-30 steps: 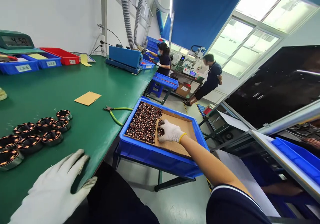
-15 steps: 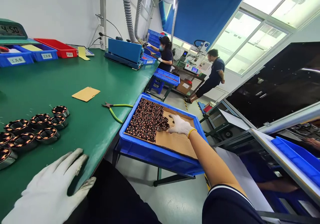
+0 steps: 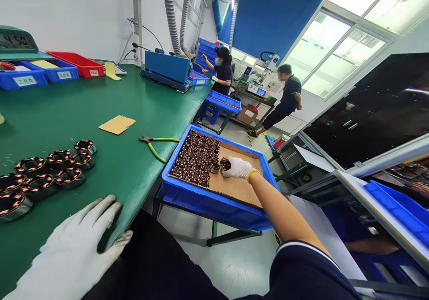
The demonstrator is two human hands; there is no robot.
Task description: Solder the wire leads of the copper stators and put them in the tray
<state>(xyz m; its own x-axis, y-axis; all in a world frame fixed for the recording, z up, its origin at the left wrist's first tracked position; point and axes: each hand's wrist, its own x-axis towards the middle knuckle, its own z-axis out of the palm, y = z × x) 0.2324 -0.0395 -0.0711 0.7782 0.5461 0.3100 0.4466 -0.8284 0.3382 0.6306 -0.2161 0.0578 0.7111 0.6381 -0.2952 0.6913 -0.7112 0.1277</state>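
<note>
My right hand point(image 3: 237, 168), in a white glove, reaches into a blue tray point(image 3: 214, 204) lined with cardboard and is closed on a copper-wound stator point(image 3: 225, 163). Many more stators point(image 3: 196, 158) fill the tray's left half. My left hand point(image 3: 72, 251), also gloved, lies flat with fingers spread on the near edge of the green table point(image 3: 110, 101). Several stators point(image 3: 50, 168) stand in a group on the table, just beyond that hand.
Green-handled pliers point(image 3: 157, 145) and a brown card point(image 3: 117, 124) lie on the table. Blue and red bins point(image 3: 56, 69) and a blue machine point(image 3: 167, 72) stand at its far side. Two other people point(image 3: 288, 96) work further back. A dark panel and a blue bin point(image 3: 398, 208) are at right.
My right hand has shifted slightly toward the stators in the tray and closed on one at their edge. My left hand has stayed flat on the table.
</note>
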